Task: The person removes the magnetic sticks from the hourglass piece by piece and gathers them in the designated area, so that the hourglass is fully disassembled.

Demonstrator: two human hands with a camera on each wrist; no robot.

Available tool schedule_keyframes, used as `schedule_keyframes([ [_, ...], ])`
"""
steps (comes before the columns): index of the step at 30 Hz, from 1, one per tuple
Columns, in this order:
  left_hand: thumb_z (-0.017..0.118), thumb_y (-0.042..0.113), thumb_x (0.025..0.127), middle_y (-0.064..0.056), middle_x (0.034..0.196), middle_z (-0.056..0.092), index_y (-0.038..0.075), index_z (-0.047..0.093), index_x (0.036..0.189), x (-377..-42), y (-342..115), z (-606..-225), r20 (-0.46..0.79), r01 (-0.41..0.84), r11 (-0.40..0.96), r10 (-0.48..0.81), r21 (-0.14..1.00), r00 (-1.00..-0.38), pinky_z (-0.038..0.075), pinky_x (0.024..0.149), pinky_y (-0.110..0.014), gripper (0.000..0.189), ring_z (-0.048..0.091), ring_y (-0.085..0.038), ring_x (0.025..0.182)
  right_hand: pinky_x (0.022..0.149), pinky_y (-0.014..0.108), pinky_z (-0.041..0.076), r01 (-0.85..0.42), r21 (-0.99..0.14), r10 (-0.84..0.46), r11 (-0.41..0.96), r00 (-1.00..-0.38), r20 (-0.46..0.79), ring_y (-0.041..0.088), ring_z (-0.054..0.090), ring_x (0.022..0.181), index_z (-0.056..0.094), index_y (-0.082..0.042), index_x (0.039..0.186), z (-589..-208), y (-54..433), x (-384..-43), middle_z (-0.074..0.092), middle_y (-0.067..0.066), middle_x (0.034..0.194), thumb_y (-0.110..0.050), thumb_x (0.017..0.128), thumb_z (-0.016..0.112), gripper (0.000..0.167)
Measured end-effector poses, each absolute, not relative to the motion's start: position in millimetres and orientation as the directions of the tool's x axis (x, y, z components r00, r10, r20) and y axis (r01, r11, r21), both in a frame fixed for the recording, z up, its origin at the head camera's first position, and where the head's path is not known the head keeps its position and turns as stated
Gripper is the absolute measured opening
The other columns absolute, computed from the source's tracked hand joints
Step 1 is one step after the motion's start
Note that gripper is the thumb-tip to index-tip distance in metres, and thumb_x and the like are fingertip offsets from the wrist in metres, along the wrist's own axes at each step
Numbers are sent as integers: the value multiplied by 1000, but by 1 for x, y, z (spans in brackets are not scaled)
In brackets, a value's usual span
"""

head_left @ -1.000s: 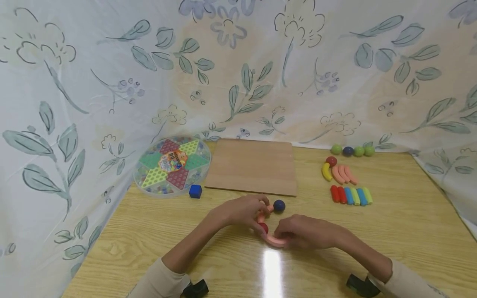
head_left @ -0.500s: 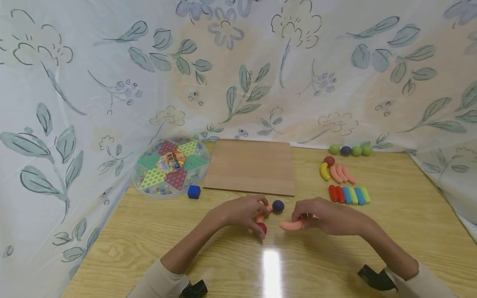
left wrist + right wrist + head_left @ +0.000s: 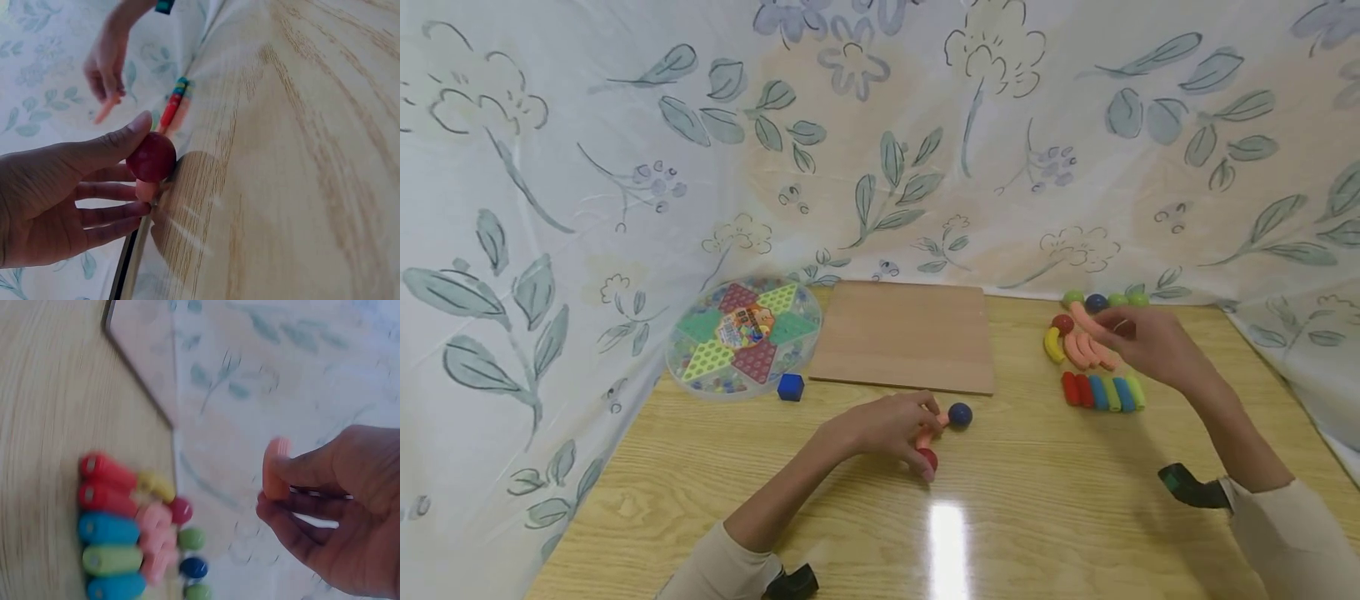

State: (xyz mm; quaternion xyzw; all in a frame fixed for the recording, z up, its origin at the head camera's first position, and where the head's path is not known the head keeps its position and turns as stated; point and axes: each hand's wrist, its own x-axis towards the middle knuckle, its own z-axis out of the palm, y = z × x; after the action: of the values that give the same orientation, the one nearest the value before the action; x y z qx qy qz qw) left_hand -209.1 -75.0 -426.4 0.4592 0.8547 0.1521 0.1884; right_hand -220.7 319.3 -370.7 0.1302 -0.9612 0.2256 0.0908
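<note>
In the head view my left hand [image 3: 891,429] is on the table's near middle, fingers curled about a pink curved stick [image 3: 923,439], thumb against a red ball [image 3: 929,459]. The left wrist view shows the thumb on that red ball [image 3: 152,157] and fingertips beside the pink stick [image 3: 145,190] under it. A dark blue ball [image 3: 959,414] sits at the stick's far end. My right hand [image 3: 1157,346] is raised at the back right, pinching another pink curved stick [image 3: 275,475] between thumb and fingers, above a group of pink curved sticks [image 3: 1081,352].
Around the right-hand group lie a yellow curved stick [image 3: 1053,345], a red ball [image 3: 1062,323], green balls [image 3: 1117,301] and several short straight rods [image 3: 1102,392]. A wooden board [image 3: 902,333], a blue cube [image 3: 790,387] and a round game box [image 3: 743,333] stand farther left.
My right hand has lifted the pink curved stick away from the red ball by my left hand and carried it to the back right. My left hand has stayed in place.
</note>
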Motion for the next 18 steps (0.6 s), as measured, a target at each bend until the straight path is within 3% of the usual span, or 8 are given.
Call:
schedule_keyframes([
  [3,88,45,82,-3,138,59,14,74,120,-208,-76,-426,-185,719,530,843,449,-506,51,89,-21,52,64,-16,110,74,55,59,-156,-428,-94,890,-982,162,48,71,94,71,13,116,-377,334,-228,73,33,109,-36,105,64,50],
  [7,88,45,82,-2,137,59,14,74,120,-208,-76,-425,-183,720,531,842,447,-507,51,88,-20,52,64,-16,109,73,56,58,-56,-410,1,911,-991,137,51,70,94,74,14,106,-389,351,-236,74,35,105,-42,104,61,58],
  [18,87,49,82,-2,135,61,15,74,123,-210,-76,-428,-167,746,519,850,418,-499,53,92,-21,54,64,-15,114,75,53,57,61,-382,43,922,-998,-53,50,68,95,70,19,109,-424,384,-251,71,37,109,-20,92,73,42],
])
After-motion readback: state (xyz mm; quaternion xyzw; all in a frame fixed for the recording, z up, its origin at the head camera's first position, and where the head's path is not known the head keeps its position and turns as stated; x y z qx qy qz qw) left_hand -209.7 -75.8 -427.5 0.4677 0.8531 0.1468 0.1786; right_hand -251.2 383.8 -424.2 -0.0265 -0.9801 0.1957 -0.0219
